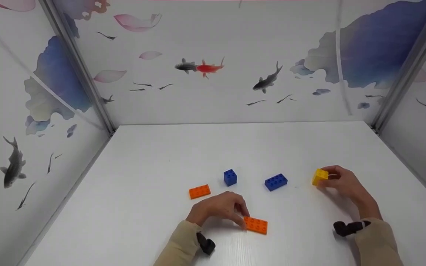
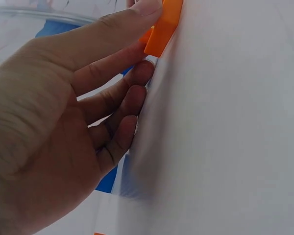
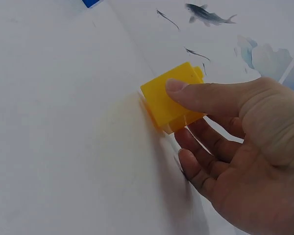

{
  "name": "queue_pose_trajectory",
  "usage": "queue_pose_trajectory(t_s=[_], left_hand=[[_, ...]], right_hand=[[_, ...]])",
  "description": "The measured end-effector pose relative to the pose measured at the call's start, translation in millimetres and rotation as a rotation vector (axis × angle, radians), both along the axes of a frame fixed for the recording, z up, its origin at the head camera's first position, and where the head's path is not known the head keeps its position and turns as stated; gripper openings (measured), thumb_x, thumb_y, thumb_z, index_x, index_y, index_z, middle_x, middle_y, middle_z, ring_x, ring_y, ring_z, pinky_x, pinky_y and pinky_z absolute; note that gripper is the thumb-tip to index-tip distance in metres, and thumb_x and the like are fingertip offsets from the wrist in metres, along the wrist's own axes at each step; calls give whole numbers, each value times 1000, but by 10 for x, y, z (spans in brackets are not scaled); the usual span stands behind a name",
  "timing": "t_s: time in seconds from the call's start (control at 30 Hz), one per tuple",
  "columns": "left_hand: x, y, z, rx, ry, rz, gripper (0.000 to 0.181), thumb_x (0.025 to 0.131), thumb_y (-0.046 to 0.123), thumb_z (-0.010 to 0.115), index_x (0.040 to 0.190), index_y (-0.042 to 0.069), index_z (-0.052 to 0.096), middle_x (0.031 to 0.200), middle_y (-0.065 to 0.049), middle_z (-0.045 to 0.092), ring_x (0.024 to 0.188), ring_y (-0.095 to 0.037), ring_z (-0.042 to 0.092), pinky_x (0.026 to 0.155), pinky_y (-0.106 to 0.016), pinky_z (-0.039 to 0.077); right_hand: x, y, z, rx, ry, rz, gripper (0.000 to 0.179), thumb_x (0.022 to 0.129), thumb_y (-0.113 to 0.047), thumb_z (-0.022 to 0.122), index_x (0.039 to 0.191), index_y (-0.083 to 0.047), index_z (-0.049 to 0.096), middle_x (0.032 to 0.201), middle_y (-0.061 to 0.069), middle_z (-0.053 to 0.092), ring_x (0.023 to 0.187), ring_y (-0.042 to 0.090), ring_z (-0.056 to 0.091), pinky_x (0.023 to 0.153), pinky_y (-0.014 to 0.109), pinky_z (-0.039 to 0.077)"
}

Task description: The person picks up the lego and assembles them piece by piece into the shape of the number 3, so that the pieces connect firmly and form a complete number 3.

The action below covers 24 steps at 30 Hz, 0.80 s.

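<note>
My left hand (image 1: 222, 207) pinches one end of a flat orange building brick (image 1: 256, 225) between thumb and fingers, near the front of the table. In the left wrist view the thumb lies over this orange brick (image 2: 165, 29), and the other fingers are bent beside it. On the right, my right hand (image 1: 344, 183) holds a yellow building brick (image 1: 320, 177) by its sides. The right wrist view shows the thumb pressed on a face of the yellow brick (image 3: 166, 100); fingers behind it are partly hidden.
A second orange brick (image 1: 199, 191) lies beyond the left hand. Between the hands, farther back, are a small blue brick (image 1: 230, 177) and a longer blue brick (image 1: 276, 182). Printed panels (image 1: 213, 107) wall in the white table (image 1: 142, 155) at the back and sides.
</note>
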<state>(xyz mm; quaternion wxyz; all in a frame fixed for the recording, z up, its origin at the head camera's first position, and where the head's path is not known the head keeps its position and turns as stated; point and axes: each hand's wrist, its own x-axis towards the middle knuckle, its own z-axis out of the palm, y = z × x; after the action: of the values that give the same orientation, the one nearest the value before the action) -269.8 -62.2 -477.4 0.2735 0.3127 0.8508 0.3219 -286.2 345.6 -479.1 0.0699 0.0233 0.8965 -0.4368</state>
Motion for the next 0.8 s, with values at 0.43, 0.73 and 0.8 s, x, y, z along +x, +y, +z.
queue_pose_trajectory(t_s=[0.43, 0.73, 0.8], left_hand=[[5, -11, -27, 15, 33, 44, 19, 81, 29, 84, 96, 22, 74, 88, 11, 63, 82, -5, 53, 79, -19, 47], [2, 1, -11, 12, 33, 35, 25, 82, 29, 83, 103, 21, 72, 93, 11, 63, 85, -5, 53, 80, -18, 48], [4, 9, -11, 9, 43, 34, 25, 82, 29, 84, 103, 21, 73, 92, 11, 63, 84, -5, 53, 80, -18, 48]], right_hand=[[20, -226, 269, 26, 142, 28, 60, 94, -36, 69, 140, -2, 48, 141, 26, 49, 128, 42, 49, 104, 45, 51], [140, -432, 643, 33, 272, 80, 53, 93, -32, 72, 132, -2, 54, 132, 23, 57, 118, 38, 56, 79, 6, 47], [177, -519, 722, 37, 314, 97, 51, 93, -32, 73, 130, -1, 56, 129, 22, 58, 114, 36, 58, 79, 6, 47]])
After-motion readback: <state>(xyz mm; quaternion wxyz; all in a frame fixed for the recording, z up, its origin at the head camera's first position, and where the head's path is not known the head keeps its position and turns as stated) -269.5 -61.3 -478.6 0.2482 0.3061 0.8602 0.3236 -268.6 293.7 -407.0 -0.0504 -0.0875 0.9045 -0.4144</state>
